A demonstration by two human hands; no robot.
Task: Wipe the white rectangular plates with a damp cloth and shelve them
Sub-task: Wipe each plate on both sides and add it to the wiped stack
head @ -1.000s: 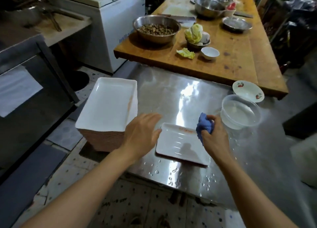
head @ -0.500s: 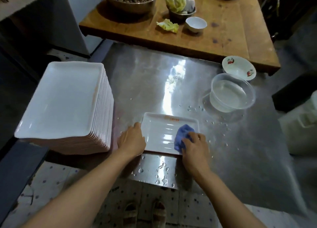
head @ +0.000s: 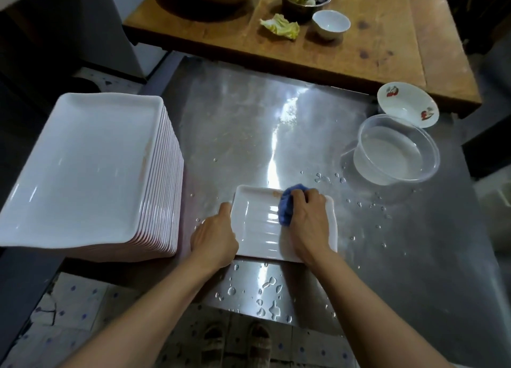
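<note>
The wiping step is in hand. Nearest the person, on the wet steel table (head: pixel 318 135), a single white rectangular plate (head: pixel 257 229) lies flat, and everything else is placed from it. The left hand (head: pixel 214 237) grips the plate's left edge, fingers curled at the rim, steadying it. The right hand (head: pixel 308 218) rests over the plate's right half, fingers bunched round a blue cloth (head: pixel 287 206) pressed onto the plate's far part, just beside an orange smear (head: pixel 276 193) at the far rim. Judging from that, the next move calls for dragging the cloth over the smear, then carrying the plate off to a shelf; no shelf is in view.

Left of the plate, just beside it, stands a tall stack of white rectangular plates (head: pixel 83 171). Right and farther off sits a clear tub of water (head: pixel 396 150), and beyond it a cherry-printed bowl (head: pixel 407 103). Farthest, a wooden table (head: pixel 373 49) holds cabbage leaves (head: pixel 280 26) and a small white bowl (head: pixel 330 24).

No brand, label or writing can be read.
</note>
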